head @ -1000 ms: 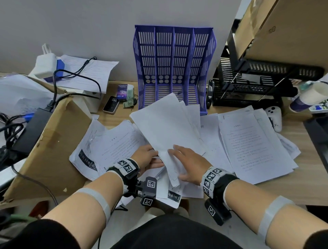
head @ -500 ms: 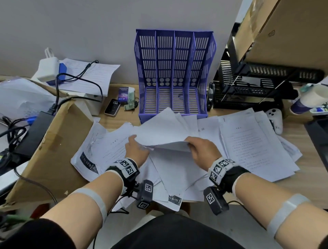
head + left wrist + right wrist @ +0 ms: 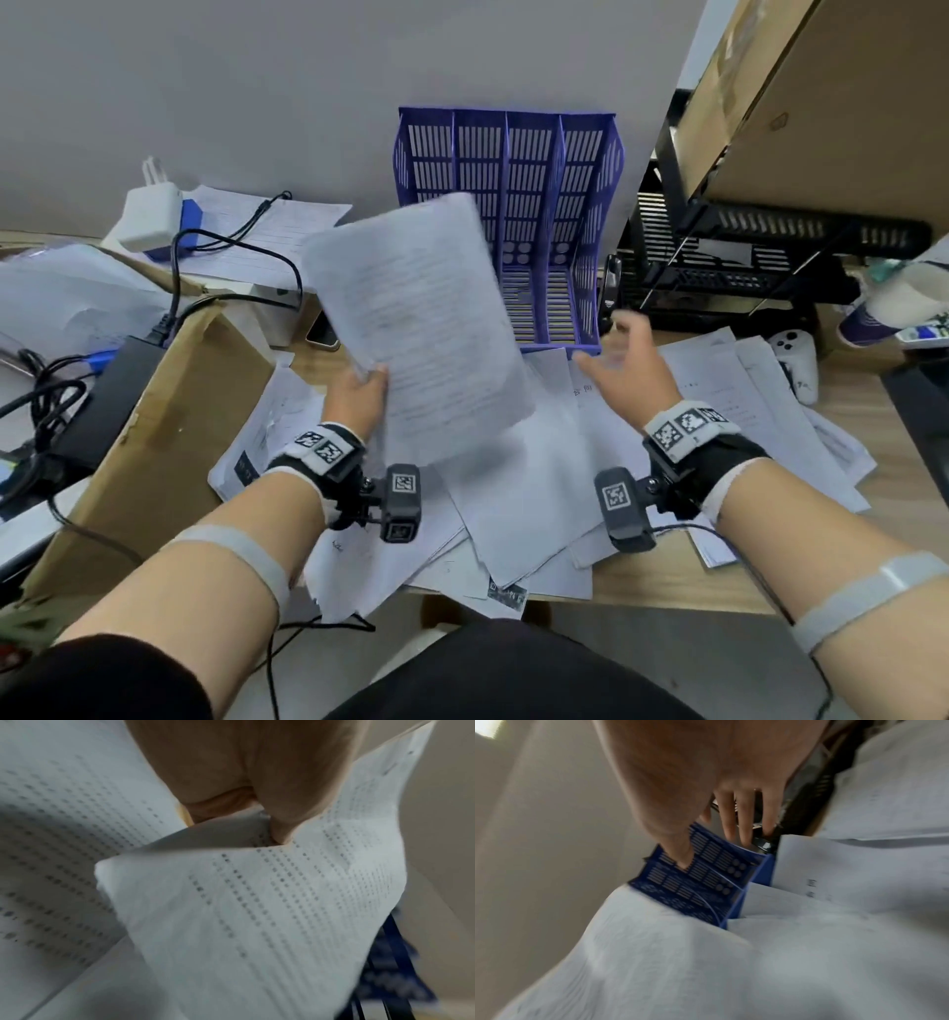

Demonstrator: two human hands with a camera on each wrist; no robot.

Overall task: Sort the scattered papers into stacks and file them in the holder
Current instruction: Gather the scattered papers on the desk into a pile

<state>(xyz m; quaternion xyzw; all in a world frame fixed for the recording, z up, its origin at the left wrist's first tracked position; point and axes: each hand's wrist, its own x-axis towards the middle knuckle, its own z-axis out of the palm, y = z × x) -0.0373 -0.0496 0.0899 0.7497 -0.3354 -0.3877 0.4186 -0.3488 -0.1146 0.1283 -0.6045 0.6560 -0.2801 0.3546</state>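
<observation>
My left hand (image 3: 357, 398) pinches a printed sheet (image 3: 418, 329) by its lower left edge, thumb on the printed face, and holds it raised and tilted above the desk (image 3: 667, 586), in front of the purple holder (image 3: 513, 216). My right hand (image 3: 629, 370) holds nothing, its fingers (image 3: 731, 815) straight and slightly spread in the air just in front of the holder's right end. The other scattered papers (image 3: 534, 488) lie overlapping on the desk below both hands; the holder has 4 slots and stands against the wall.
</observation>
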